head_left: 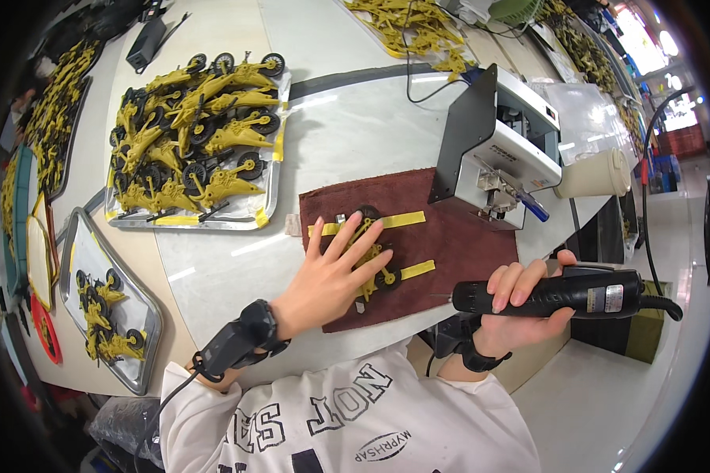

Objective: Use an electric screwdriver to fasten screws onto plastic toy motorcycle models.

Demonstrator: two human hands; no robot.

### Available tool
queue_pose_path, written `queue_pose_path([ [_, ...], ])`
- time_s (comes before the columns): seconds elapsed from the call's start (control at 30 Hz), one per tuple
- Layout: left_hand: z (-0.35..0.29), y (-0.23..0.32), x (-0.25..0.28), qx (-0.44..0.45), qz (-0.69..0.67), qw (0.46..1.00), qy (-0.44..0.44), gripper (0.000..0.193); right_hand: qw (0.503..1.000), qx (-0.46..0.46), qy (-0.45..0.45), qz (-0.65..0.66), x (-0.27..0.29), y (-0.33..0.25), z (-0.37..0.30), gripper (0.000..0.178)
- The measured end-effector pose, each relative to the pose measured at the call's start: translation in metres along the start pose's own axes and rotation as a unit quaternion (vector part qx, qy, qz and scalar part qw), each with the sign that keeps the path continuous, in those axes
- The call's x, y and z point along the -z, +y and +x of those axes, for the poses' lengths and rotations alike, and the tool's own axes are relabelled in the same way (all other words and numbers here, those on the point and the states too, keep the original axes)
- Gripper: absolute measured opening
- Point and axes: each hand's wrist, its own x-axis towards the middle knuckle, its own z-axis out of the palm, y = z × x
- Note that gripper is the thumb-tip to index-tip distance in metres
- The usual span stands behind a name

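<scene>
Spreads left hand (317, 285) flat, fingers splayed, over yellow-and-black toy motorcycle (386, 278) at dial centre; touching it, hiding part. Cannot tell how firmly. Wraps right hand (513, 329) around corded black electric screwdriver (556, 296), between 3 and 4 o'clock; thin bit toward 9, apart from motorcycle. Under motorcycle: maroon cloth (465, 244), two yellow tape strips (418, 269) running out toward 3. At 2, by cloth's corner: boxy white-and-black benchtop machine (469, 130), small blue-handled tool (535, 207) at front. Just beyond, between 2 and 3: lidded beige cup (592, 175). At 10: large metal tray (213, 225) heaped with more yellow-and-black motorcycles (233, 138). Between 8 and 9: smaller metal tray (91, 243), few motorcycles inside. Between 10 and 11, farther out: black power adapter (144, 49). Around 12: piled yellow parts (406, 25).
</scene>
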Motion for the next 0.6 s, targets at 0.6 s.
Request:
queue_pose_path([
  [0.6, 0.014, -0.005, -0.002, 0.075, -0.122, 0.990, -0.003, 0.082, 0.997, -0.040, 0.061, -0.023, 0.019, 0.006, -0.003, 0.069],
])
